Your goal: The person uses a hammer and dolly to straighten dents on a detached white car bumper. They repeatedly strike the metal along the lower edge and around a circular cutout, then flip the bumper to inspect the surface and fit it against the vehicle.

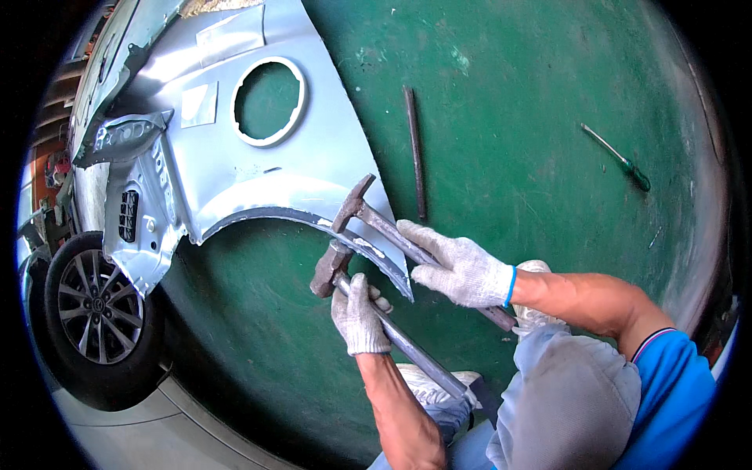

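Note:
A silver car body panel [313, 117] with a round opening and a curved wheel-arch edge [290, 213] lies at the left. My right hand [470, 270], in a white knit glove, is closed round the metal handle of a body hammer [388, 229]. Its narrow head lies over the panel's lower right, by the arch edge. My left hand [360, 317], gloved too, grips a heavier hammer [415, 352] close below its blocky head. That head sits just under the arch edge, near the other hammer's head; whether either touches the metal, I cannot tell.
On the green floor [509, 141] lie a dark metal bar [414, 153] and a screwdriver [619, 158] with a green handle. A wheel with a tyre [55, 329] stands at the left beside the panel. My white shoes [423, 384] are close below my hands.

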A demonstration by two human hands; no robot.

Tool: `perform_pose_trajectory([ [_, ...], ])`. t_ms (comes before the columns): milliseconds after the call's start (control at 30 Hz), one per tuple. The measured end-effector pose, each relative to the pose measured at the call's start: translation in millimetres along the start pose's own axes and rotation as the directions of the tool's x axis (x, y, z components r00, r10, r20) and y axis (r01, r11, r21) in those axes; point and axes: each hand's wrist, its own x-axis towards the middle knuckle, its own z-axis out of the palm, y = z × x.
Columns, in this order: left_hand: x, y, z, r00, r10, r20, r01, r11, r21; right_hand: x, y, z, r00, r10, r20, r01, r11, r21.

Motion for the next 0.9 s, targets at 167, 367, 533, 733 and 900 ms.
perform_pose_trajectory([
  [167,-2.1,5.5,6.0,1.0,-0.009,-0.005,0.008,0.999,-0.045,2.2,0.1,-5.8,0.999,0.049,-0.009,-0.049,0.998,0.025],
  [367,-1.0,6.1,6.4,1.0,-0.011,-0.009,0.01,0.999,-0.032,-0.6,0.9,-1.9,0.989,0.114,0.094,-0.112,0.993,-0.023],
  [533,-4.6,11.5,7.9,1.0,-0.022,-0.016,0.022,1.0,-0.016,20.7,-21.2,-30.3,0.976,0.179,-0.12,-0.152,0.966,0.207],
  [733,1.8,9.4,7.0,1.0,-0.018,0.004,0.018,1.0,-0.017,11.0,7.9,6.0,0.986,0.086,0.142,-0.069,0.991,-0.117],
  [900,-4.8,8.9,5.7,0.999,-0.029,-0.04,0.028,0.999,-0.014,19.6,4.4,-4.0,0.986,0.064,0.156,-0.054,0.996,-0.07],
])
